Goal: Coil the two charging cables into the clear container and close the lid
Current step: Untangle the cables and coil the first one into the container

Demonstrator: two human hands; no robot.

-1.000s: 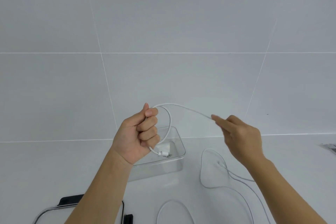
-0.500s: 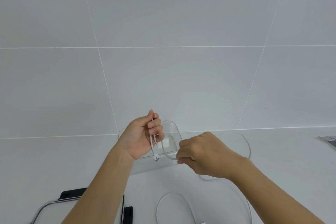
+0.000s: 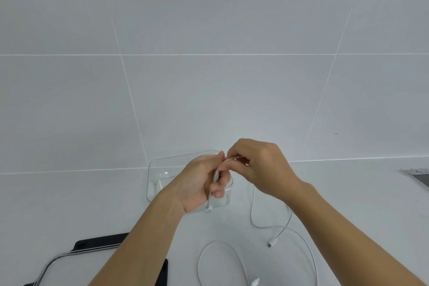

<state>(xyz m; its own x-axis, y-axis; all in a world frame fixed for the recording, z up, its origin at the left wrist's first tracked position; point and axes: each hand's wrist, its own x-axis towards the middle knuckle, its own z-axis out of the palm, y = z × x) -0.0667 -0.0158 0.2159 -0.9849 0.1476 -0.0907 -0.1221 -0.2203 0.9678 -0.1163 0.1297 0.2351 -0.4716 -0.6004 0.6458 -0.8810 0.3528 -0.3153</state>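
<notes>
White counter [image 3: 69, 211] carries container [image 3: 157, 169], lid [image 3: 53, 262], cables [image 3: 311, 253].

You get one view only, from your head: it faces forward and slightly down at the counter [image 3: 69, 204] and tiled wall [image 3: 209, 30], close enough that your forearms enter from the bottom edge and both hands meet near centre, wall filling the upper half

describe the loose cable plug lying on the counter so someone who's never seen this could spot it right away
Start at the white counter below the tiled wall and look right of the clear container, under the right hand. A white cable trails down there and ends in a small connector. Unlike the plug at the bottom edge, it lies higher up, pointing down-left.
</notes>
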